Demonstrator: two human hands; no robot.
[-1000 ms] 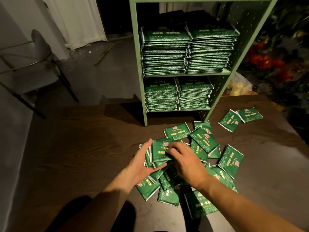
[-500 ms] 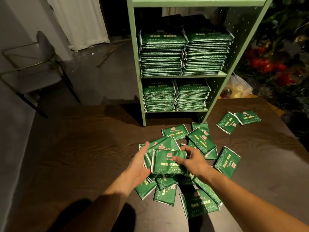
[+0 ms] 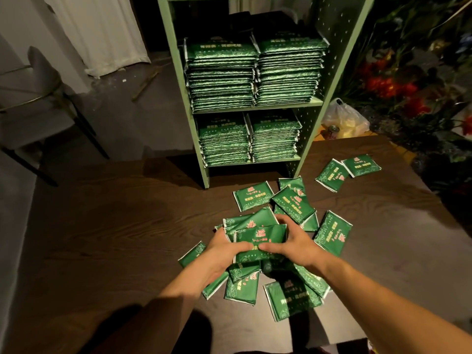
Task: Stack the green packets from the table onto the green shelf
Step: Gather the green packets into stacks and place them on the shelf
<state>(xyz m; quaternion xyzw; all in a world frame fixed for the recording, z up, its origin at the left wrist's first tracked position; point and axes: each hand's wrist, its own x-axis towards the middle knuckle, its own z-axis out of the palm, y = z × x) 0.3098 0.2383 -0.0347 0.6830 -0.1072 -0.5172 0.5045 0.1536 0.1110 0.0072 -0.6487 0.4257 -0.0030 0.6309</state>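
Observation:
Several green packets lie scattered on the dark wooden table [image 3: 107, 226] in front of the green shelf [image 3: 339, 80]. A small bundle of green packets [image 3: 263, 237] is lifted just above the pile; my left hand [image 3: 219, 254] grips its left side and my right hand [image 3: 296, 245] grips its right side, both thumbs on top. Two packets [image 3: 332, 172] lie apart at the right. The shelf's two levels each hold two tall stacks of packets [image 3: 224, 75].
A grey chair [image 3: 38, 98] stands on the floor at the left, beside a white curtain [image 3: 102, 34]. A plastic bag [image 3: 344, 121] and a can [image 3: 333, 130] sit behind the table's right side, with dark foliage and red flowers [image 3: 388, 85] beyond.
Both hands have closed on a packet bundle and raised it off the pile; earlier the right hand was placing a packet against those in the left hand.

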